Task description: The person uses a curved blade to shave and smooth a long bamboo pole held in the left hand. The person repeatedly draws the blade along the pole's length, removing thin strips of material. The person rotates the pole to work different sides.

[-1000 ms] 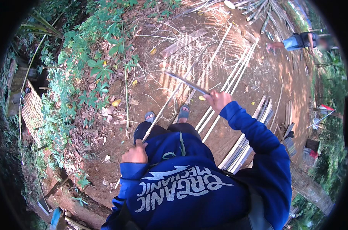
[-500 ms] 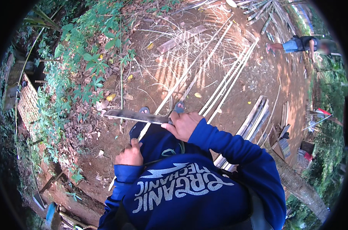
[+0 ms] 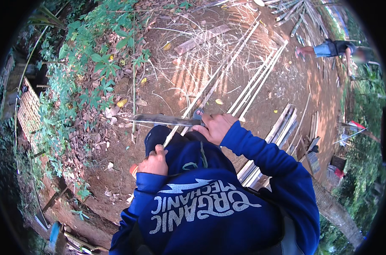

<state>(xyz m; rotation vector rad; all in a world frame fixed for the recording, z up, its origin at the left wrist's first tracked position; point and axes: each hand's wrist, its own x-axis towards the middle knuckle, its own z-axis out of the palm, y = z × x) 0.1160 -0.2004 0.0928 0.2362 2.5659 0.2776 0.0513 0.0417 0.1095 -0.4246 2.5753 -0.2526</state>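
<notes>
My right hand (image 3: 217,128) is closed around the handle of a machete (image 3: 159,118). Its dark, broad blade points left and lies across a long pale bamboo strip (image 3: 171,135), just beyond my left hand (image 3: 153,163). The fingers of that left hand are wrapped round the strip's near end, in front of my knees. From there the strip runs away over the ground toward the upper right. A small orange-red patch (image 3: 134,171) shows beside the left hand; I cannot make out what it is.
More pale strips (image 3: 256,85) lie to the right, with a stack of split bamboo (image 3: 280,136) nearer. Thin shavings (image 3: 197,55) and a short plank (image 3: 201,39) cover the ground ahead. Green plants (image 3: 101,70) grow at left. Another person (image 3: 329,49) stands at far right, near bamboo poles (image 3: 301,17).
My right hand and the machete have shifted right and slightly away from me along the strip. My left hand has also moved a little right and forward, still gripping the strip.
</notes>
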